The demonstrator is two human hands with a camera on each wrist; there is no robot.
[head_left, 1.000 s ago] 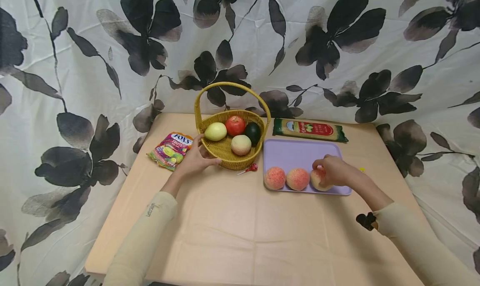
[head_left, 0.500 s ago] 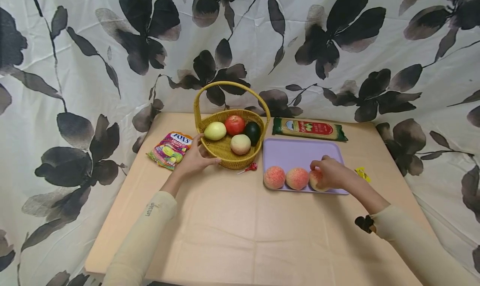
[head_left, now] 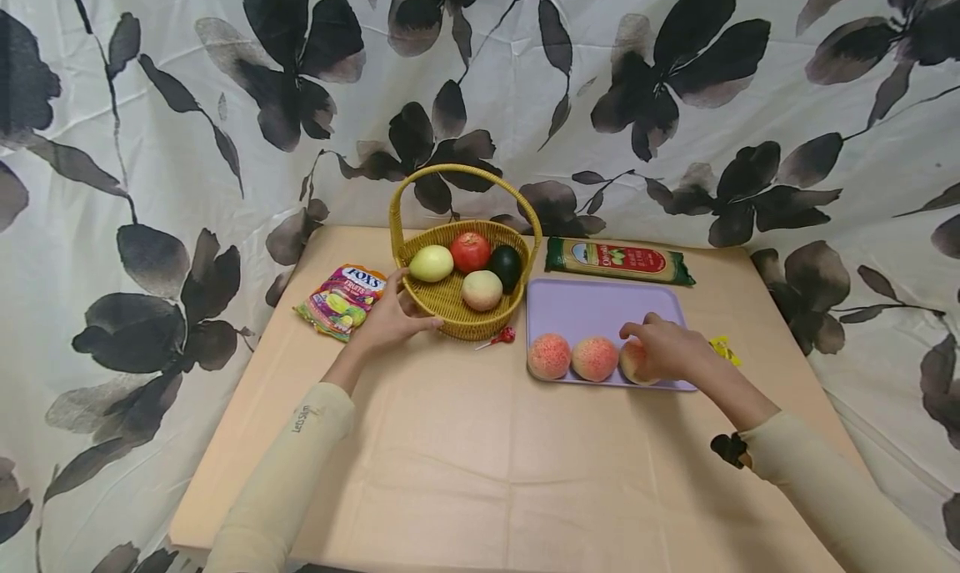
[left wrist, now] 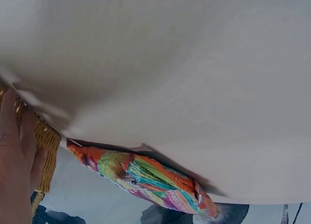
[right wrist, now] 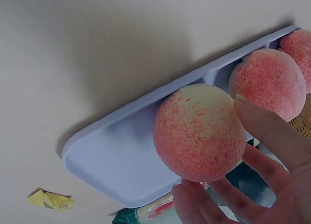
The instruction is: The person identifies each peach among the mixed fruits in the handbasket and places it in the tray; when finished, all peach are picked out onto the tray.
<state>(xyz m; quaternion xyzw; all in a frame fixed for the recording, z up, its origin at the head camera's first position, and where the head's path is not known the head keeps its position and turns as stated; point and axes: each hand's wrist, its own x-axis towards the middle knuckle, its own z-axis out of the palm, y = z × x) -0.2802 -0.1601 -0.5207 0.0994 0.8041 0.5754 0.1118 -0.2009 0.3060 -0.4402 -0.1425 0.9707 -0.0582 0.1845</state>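
Observation:
My left hand [head_left: 390, 316] rests against the left front side of a yellow wicker basket [head_left: 465, 324], thumb and fingers spread along it. In the basket lie a pale yellow-green fruit [head_left: 431, 263], a red fruit [head_left: 470, 252], a dark green avocado-like fruit [head_left: 505, 266] and a pale peach-like fruit [head_left: 482, 290]. My right hand [head_left: 663, 349] holds a peach [right wrist: 199, 131] between thumb and fingers at the right of a lilac tray's [head_left: 600, 298] front edge. Two more peaches, one in the middle [head_left: 596, 359] and one at the left [head_left: 550, 357], sit on the tray.
Left of the basket lies a Fox's candy bag [head_left: 343, 301]. A red lollipop [head_left: 505, 336] is in front of the basket. Behind the tray lies a green-ended pasta packet [head_left: 619, 260], and right of it a yellow-wrapped candy [right wrist: 51, 200]. A floral cloth [head_left: 525, 81] hangs behind the table.
My right hand has shifted slightly left at the tray's front, uncovering more of the yellow-wrapped candy. It still holds the peach. My left hand and the basket stay in place.

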